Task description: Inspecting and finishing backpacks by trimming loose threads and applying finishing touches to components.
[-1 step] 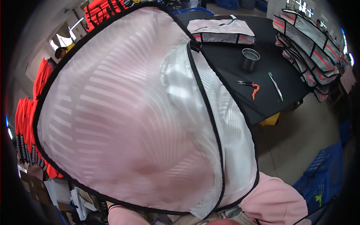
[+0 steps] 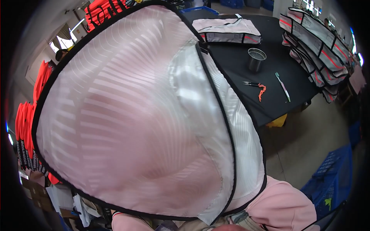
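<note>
A large pale pink bag panel with glossy stripes and black edging fills most of the view, held up close in front of me. A black zipper runs down its right part, beside a shiny whitish strip. My left sleeve and my right sleeve, both pink, show at the lower edge. Both forearms pass behind or into the bag, so neither hand shows; what they grip is hidden.
On the black table at the right lie small thread snips with an orange cord, a toothbrush, a metal cup and another pink bag. Stacked bags rise at far right. Orange-red items are piled left; a blue crate stands lower right.
The zipper and the whitish strip have shifted slightly right, and the folds in the pink panel have moved a little. The things on the table lie as before.
</note>
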`<state>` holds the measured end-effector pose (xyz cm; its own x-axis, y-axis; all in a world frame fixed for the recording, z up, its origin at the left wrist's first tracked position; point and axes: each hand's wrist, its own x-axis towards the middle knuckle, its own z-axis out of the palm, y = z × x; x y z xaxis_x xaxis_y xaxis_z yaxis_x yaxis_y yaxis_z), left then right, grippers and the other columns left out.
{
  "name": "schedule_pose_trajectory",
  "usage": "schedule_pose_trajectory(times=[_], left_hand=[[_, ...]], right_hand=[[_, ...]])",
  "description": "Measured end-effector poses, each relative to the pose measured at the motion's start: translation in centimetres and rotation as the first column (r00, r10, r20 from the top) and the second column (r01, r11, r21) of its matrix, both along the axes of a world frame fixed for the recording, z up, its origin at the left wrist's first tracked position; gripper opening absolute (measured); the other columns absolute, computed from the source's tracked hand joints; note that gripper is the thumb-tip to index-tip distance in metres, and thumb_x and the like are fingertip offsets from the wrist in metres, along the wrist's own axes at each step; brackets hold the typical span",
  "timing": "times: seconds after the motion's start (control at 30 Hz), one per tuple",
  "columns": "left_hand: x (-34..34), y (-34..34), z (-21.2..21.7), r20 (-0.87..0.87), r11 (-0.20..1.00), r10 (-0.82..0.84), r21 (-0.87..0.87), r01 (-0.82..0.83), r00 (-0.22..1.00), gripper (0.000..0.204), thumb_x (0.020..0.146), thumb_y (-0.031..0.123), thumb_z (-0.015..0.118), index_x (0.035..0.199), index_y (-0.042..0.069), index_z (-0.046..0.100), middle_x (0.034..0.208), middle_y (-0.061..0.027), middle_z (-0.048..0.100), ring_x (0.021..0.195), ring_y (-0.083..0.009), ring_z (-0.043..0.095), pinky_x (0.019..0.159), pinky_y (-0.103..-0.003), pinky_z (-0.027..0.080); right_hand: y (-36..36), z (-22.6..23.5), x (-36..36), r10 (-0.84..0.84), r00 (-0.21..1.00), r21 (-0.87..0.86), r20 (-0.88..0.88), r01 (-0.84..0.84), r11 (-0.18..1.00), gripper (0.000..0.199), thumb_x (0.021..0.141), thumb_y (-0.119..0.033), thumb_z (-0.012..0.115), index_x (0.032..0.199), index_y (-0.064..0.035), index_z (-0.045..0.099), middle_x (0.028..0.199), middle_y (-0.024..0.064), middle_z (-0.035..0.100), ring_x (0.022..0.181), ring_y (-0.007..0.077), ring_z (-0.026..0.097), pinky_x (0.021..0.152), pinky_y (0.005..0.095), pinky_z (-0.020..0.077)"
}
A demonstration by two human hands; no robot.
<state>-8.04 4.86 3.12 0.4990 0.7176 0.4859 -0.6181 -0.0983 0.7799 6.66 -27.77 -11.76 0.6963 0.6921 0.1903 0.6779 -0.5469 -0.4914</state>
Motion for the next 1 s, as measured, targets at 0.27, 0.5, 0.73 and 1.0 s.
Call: schedule_pose_trajectory(times=[0.27,0.5,0.73,1.0], left_hand=[[1.0,-1.1,-0.9,-0.076,0.999,-0.006,-0.042,0.003,0.997,0.042,0.104,0.036,0.042,0.118,-0.001,0.057,0.093,-0.0047,0.064,0.078,-0.0148,0.06,0.07,-0.026,0.049],[1.2,-1.3,-2.8,-0.159,0.996,-0.002,-0.088,-0.013,0.987,0.041,0.103,0.035,0.043,0.12,-0.001,0.057,0.094,-0.0041,0.064,0.08,-0.014,0.06,0.071,-0.026,0.049],[-0.7,-1.7,-4.3,-0.243,0.991,0.017,-0.125,-0.049,0.97,0.041,0.102,0.034,0.045,0.121,0.0,0.056,0.096,-0.0036,0.063,0.082,-0.0133,0.06,0.071,-0.025,0.049],[-4.9,-1.8,-6.6,-0.342,0.983,0.03,-0.16,-0.089,0.939,0.04,0.102,0.034,0.046,0.122,0.001,0.056,0.097,-0.0029,0.062,0.084,-0.0125,0.061,0.072,-0.025,0.049]], right_hand=[[-1.9,0.4,1.1,-0.069,0.998,0.052,0.008,0.069,0.996,0.039,0.1,-0.028,0.045,0.131,-0.0059,0.055,0.138,0.0135,0.052,0.125,0.0281,0.049,0.108,0.0393,0.037],[-2.8,0.1,2.2,-0.116,0.993,0.083,0.0,0.116,0.99,0.04,0.101,-0.028,0.044,0.132,-0.0058,0.054,0.138,0.0133,0.052,0.126,0.0277,0.049,0.108,0.0389,0.0366],[-3.5,-0.2,2.9,-0.147,0.989,0.119,-0.011,0.147,0.982,0.04,0.101,-0.028,0.043,0.133,-0.0057,0.053,0.139,0.0131,0.051,0.126,0.0273,0.048,0.109,0.0384,0.0363],[-4.6,-0.5,2.7,-0.187,0.982,0.157,-0.027,0.189,0.969,0.04,0.101,-0.027,0.043,0.134,-0.0056,0.051,0.139,0.0129,0.051,0.127,0.0268,0.047,0.109,0.038,0.0358]])
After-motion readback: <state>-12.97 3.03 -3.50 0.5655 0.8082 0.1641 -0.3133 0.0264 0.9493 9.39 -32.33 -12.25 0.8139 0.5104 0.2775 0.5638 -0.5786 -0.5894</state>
